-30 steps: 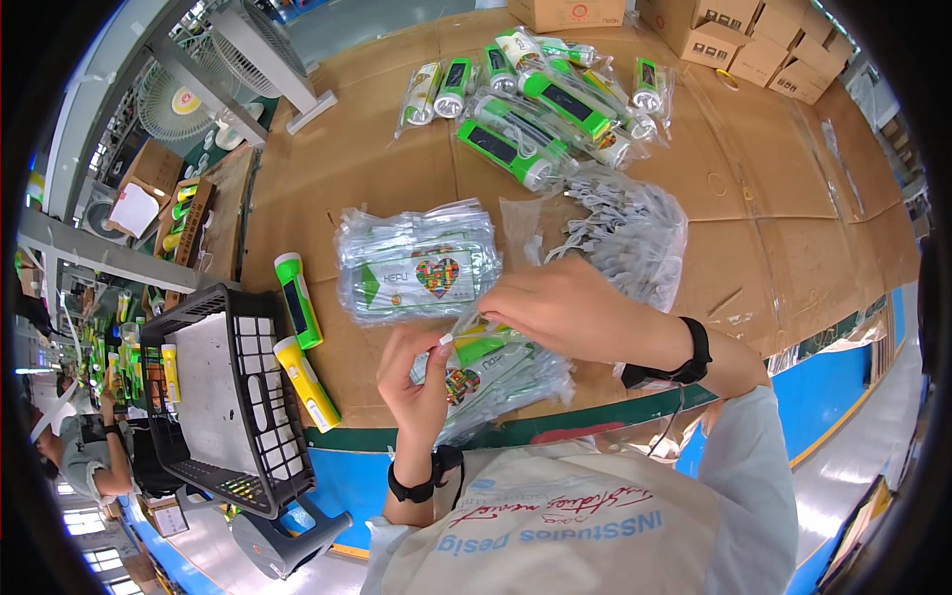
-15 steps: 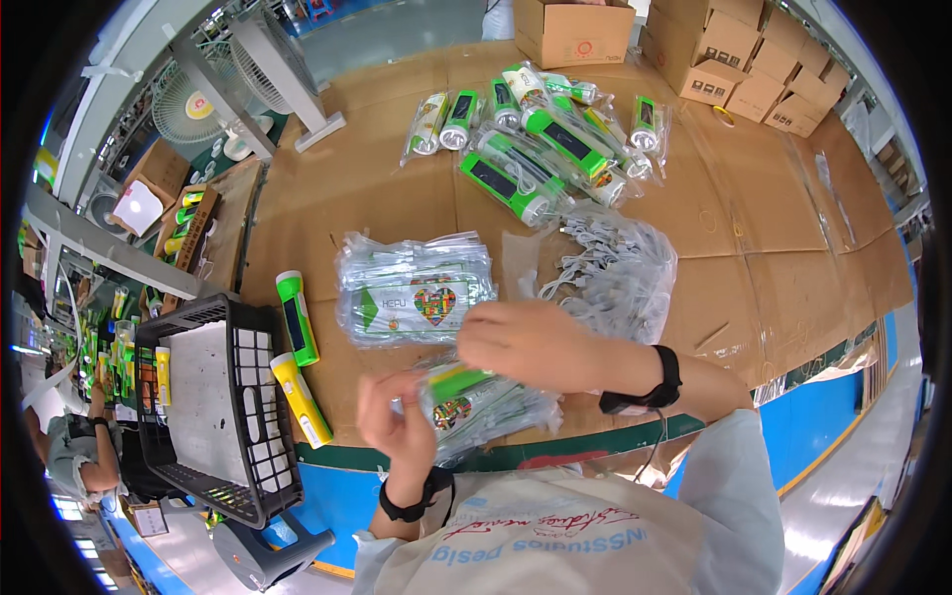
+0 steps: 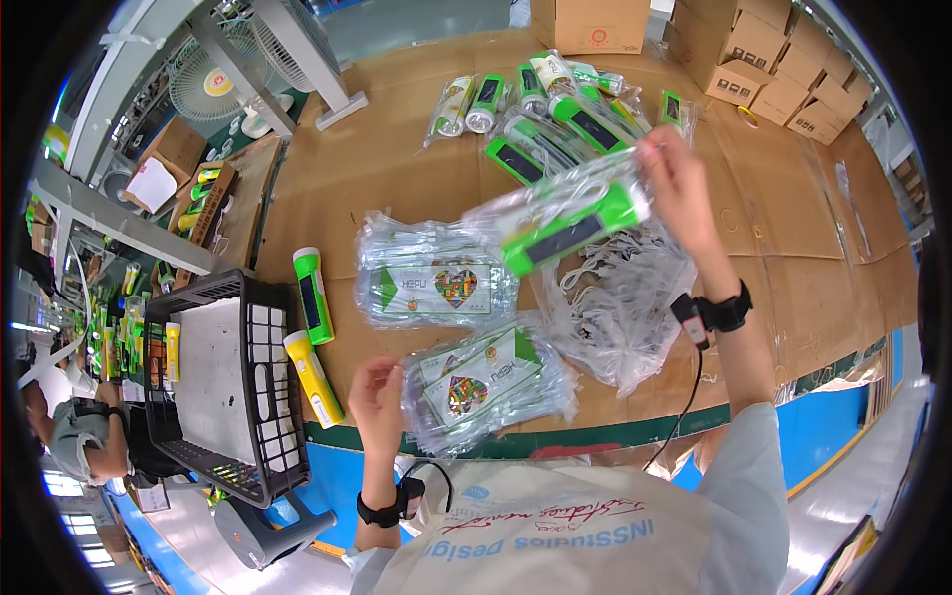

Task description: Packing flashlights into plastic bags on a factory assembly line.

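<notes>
My right hand [image 3: 676,188] is raised over the table, closed on the top edge of a clear plastic bag. Inside that bag hangs a green flashlight [image 3: 575,230] with a dark panel along its side, tilted. Close to the table's front edge, my left hand [image 3: 379,405] holds nothing, its fingers loosely apart beside the near stack of printed clear bags [image 3: 476,382]. Farther back lies a second stack of such bags [image 3: 426,283]. To its right, a clear sack of white cables [image 3: 620,322] sits partly beneath the raised flashlight.
Bagged flashlights [image 3: 516,154] are heaped at the far middle. On the left lie a loose green flashlight [image 3: 312,297] and a yellow one [image 3: 313,379], beside a black plastic crate [image 3: 263,397]. Cardboard boxes [image 3: 585,28] stand at the back. A co-worker [image 3: 84,436] is at far left.
My right hand has moved from the near bag stack up and to the right, carrying the bagged flashlight. My left hand has come away from the bag and shifted slightly left.
</notes>
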The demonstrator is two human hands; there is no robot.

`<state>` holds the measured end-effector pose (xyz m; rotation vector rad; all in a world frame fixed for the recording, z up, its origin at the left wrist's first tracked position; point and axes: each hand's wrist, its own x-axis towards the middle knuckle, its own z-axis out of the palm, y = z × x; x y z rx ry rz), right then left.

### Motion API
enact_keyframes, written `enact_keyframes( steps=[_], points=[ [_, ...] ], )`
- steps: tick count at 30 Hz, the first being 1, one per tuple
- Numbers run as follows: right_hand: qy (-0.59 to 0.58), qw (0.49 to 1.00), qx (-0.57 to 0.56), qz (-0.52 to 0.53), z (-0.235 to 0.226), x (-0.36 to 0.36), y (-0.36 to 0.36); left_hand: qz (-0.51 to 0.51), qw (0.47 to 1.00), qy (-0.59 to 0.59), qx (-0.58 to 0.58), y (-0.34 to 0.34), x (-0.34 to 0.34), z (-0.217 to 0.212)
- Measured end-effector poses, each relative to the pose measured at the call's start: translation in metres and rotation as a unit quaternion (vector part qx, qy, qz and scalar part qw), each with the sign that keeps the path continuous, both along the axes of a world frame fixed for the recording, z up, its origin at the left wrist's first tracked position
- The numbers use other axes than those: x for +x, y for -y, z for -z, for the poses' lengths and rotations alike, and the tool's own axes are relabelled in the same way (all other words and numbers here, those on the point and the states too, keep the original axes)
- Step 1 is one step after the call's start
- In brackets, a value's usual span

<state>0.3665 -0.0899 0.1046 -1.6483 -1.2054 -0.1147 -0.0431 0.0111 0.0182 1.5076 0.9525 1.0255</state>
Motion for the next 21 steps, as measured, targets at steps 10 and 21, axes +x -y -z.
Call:
enact_keyframes(
  steps=[10, 21],
  points=[
    [0.117, 0.981, -0.004, 0.157, 0.059, 0.052, -0.009, 0.255, 0.879, -0.314, 0.251, 0.037, 0.014, -0.001],
    [0.374, 0.817, -0.227, -0.377, 0.091, -0.182, 0.041, 0.278, 0.857, -0.338, 0.272, 0.045, 0.025, 0.006]
  ],
)
